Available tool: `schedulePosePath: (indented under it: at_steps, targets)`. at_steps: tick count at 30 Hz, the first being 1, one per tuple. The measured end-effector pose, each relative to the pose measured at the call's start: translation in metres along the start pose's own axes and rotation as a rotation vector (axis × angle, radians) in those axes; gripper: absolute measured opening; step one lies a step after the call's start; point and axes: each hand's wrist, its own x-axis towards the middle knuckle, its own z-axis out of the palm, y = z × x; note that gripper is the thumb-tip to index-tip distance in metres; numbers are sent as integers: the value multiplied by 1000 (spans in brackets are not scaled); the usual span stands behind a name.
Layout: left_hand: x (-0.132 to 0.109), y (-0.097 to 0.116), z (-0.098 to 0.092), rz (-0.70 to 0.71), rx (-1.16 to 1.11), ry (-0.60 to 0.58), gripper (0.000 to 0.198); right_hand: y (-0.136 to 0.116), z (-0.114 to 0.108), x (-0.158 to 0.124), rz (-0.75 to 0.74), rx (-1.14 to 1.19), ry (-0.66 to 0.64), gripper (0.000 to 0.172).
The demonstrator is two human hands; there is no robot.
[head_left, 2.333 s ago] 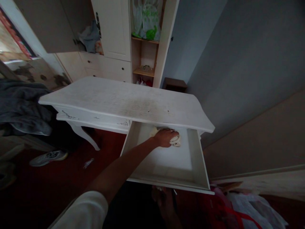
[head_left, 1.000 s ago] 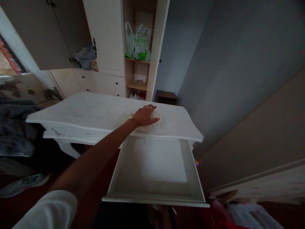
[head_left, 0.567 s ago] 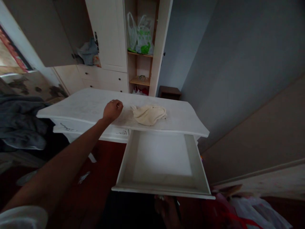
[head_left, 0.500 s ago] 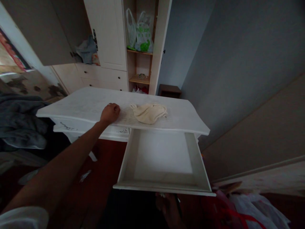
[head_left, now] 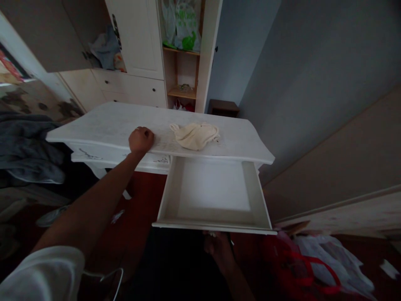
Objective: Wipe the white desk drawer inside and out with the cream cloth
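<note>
My left hand (head_left: 141, 139) rests as a fist on the white table (head_left: 115, 121) near its front edge, with nothing visible in it. To its right lies a crumpled cream cloth (head_left: 194, 136). Below the tabletop an empty white drawer (head_left: 214, 190) is pulled well out. At the middle of the drawer front, my right hand (head_left: 221, 251) is closed with curled fingers, apparently round the drawer handle. The drawer's front edge hides most of that grip, and the area is dark.
Behind the table stands a white wardrobe (head_left: 139, 42) with open doors and plastic bags (head_left: 186, 27) on a shelf. Grey clothing (head_left: 28, 146) hangs at the left. On the floor at right lie a red bag (head_left: 300, 267) and a white plastic bag (head_left: 335, 263).
The view has tilted down, so everything sits higher. The drawer appears slightly further in, my right hand moving with it. My left fist stays on the tabletop.
</note>
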Motion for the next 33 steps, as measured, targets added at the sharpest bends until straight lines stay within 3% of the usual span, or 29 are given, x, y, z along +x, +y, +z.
schedulePosePath:
  at_steps: [6, 13, 23, 33]
  targets:
    - [-7, 3, -2, -46, -14, 10, 35, -8, -1, -11, 47, -63, -79, 53]
    - [-15, 9, -3, -61, 19, -47, 38, -21, -7, -16, -16, -189, -105, 48]
    - [-14, 9, -2, -60, 8, -60, 41, -14, 2, -17, -200, -487, 43, 61]
    - [-17, 11, -4, -60, 2, -68, 38, -25, 22, -23, -252, -417, 159, 59]
